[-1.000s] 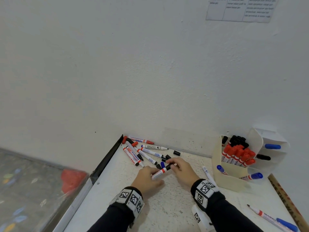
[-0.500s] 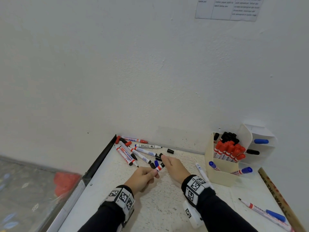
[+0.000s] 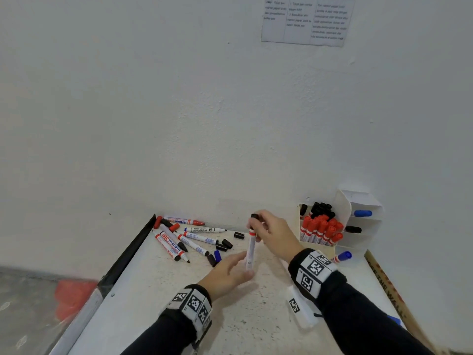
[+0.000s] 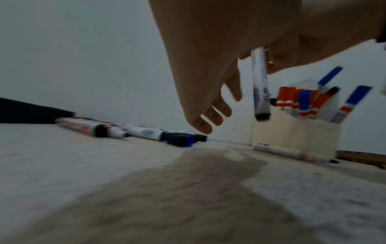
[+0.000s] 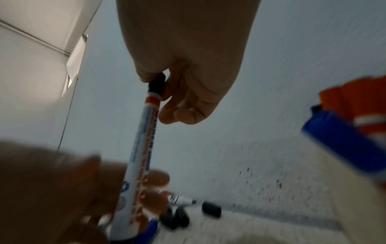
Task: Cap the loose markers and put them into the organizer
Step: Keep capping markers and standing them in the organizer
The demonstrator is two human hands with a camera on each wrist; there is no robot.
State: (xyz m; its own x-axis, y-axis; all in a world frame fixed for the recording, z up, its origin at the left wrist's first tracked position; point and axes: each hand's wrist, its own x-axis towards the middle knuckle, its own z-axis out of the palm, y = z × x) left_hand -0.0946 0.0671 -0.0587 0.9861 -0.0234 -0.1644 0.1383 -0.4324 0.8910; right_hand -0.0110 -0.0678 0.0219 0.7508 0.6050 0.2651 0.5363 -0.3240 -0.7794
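My right hand (image 3: 254, 222) pinches a white marker (image 3: 250, 249) by its black cap and holds it upright above the table; the pinch also shows in the right wrist view (image 5: 160, 92). My left hand (image 3: 243, 267) lies beside the marker's lower end with straight fingers. In the left wrist view those fingers (image 4: 208, 122) hang apart from the barrel (image 4: 260, 89). Several loose markers (image 3: 184, 239) lie at the back left, with black caps (image 3: 238, 235) and a blue cap (image 3: 217, 255) near them. The organizer (image 3: 344, 216) stands at the right with red, black and blue markers in it.
A black strip (image 3: 128, 252) edges the table's left side, with a red object (image 3: 74, 293) on the floor beyond. A wooden ruler (image 3: 384, 278) runs along the right edge. One marker (image 4: 292, 152) lies in front of the organizer. A wall rises directly behind.
The marker went from lying low between both hands to upright and higher, carried by my right hand at its cap. My left hand let go of the barrel and its fingers straightened.
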